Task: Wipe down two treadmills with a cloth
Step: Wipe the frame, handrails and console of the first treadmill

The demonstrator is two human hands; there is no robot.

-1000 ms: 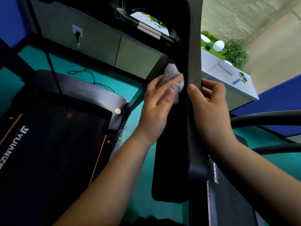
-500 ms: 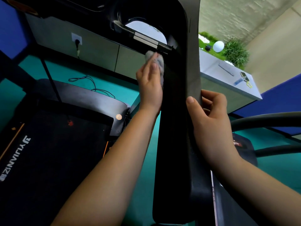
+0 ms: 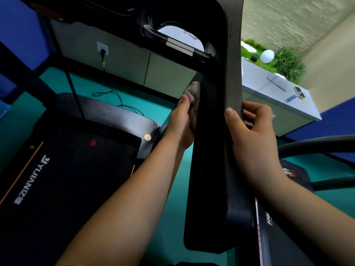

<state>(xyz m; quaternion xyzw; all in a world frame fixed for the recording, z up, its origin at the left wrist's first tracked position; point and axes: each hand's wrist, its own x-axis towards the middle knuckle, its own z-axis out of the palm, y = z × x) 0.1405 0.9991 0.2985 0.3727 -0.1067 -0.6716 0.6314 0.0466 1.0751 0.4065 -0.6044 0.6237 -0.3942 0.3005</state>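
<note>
Cloth (image 3: 193,93) at the treadmill upright's (image 3: 211,160) nine-o'clock edge — fingers of the left hand (image 3: 180,123) apparently curled round it, right hand (image 3: 251,131) clamped at three o'clock. Mid-wipe; next needs firm strokes along the post.

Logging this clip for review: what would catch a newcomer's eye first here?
The black treadmill upright fills the centre; the left hand holds a grey cloth against its left edge, while the right hand grips its right edge. A second treadmill lies lower left on the teal floor.
</note>
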